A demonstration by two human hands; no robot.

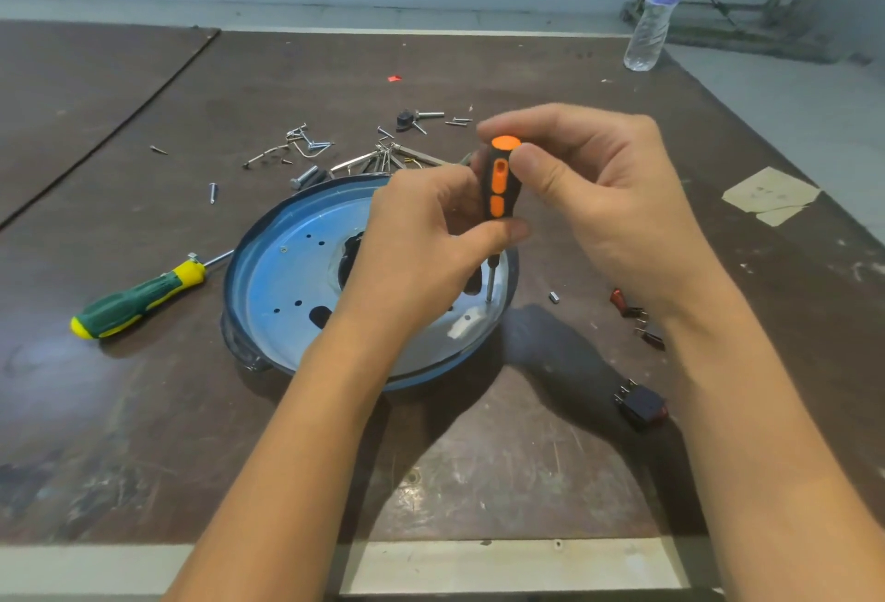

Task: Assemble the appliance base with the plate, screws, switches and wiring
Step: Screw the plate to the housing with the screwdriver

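Note:
A round blue metal plate (282, 285) lies on the appliance base at the table's middle, with several holes and a dark central opening. An orange-and-black screwdriver (500, 180) stands upright, its shaft tip (489, 297) on the plate's right side. My left hand (421, 242) grips the lower part of the handle. My right hand (589, 189) pinches the top of the handle with thumb and fingers. Loose screws (306, 141) and metal wire pieces lie beyond the plate. Red-and-black switches (637, 319) and a larger black switch (641, 405) sit at the right.
A green-and-yellow screwdriver (139, 297) lies left of the plate. A clear water bottle (658, 2) stands at the far right corner. Taped paper (771, 194) sits on the right edge. A small metal piece (554, 297) lies right of the plate.

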